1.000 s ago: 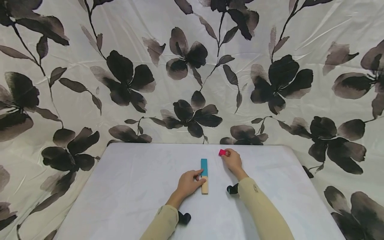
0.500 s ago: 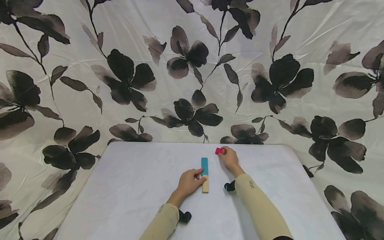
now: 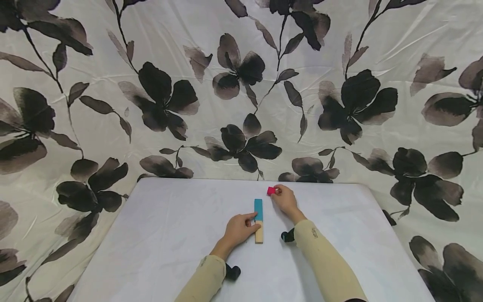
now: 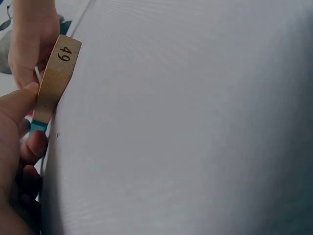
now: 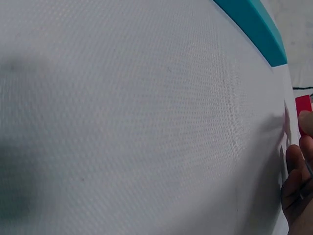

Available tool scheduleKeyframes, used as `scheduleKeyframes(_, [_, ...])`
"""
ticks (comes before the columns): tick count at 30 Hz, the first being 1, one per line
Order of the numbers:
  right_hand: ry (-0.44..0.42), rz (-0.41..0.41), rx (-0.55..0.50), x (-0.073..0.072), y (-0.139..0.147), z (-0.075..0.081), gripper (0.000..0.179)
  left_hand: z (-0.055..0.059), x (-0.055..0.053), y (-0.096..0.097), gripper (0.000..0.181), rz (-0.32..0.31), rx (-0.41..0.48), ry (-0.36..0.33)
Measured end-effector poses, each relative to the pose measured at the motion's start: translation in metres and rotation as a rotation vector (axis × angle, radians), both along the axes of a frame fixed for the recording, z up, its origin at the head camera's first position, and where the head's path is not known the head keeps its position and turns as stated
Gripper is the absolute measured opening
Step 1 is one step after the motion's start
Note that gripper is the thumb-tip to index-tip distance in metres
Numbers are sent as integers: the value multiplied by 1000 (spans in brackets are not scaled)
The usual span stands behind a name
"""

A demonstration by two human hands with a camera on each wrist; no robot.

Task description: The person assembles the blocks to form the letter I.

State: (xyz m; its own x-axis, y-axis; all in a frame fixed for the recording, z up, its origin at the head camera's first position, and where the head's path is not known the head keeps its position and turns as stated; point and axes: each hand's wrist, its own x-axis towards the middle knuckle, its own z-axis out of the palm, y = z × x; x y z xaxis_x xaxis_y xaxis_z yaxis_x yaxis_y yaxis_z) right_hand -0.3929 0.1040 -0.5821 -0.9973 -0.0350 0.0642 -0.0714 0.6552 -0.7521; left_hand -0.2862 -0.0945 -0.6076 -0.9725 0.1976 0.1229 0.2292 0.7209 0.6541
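**Red block pinched beside a line of two**

The right hand (image 3: 285, 199) pinches a red block (image 3: 271, 191) between thumb and fingertips near the far edge of the white worktop (image 3: 170, 222). The red block is beyond and to the right of a blue block (image 3: 258, 206), near it but apart; whether it touches the worktop is hard to tell.

The blue block lies on the worktop end to end with a wood block (image 3: 259, 238), the wood one on the near side. The left hand (image 3: 237, 230) is at their left side: its thumb rests on the wood block and its forefinger touches the blue one, both stretched out rather than clasped around them. In the left wrist view, the wood block's near end bears dark digits.

Both arms wear beige sleeves (image 3: 330, 256). Behind the worktop hangs a pale cloth (image 3: 211, 167) with dark flowers.
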Motion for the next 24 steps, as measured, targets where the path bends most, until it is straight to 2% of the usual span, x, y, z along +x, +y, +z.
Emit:
scheduleKeyframes(9, [21,65,-24,1,-9,3,33,15,-2,1,50,41,-85,-79])
scheduleKeyframes(15, [47,142,-87,2,-15,10,35,22,-3,2,49,67,-60,-133])
scheduleKeyframes(24, [55,182,-113,4,-22,18,35,23,-3,8,47,116,34,-204])
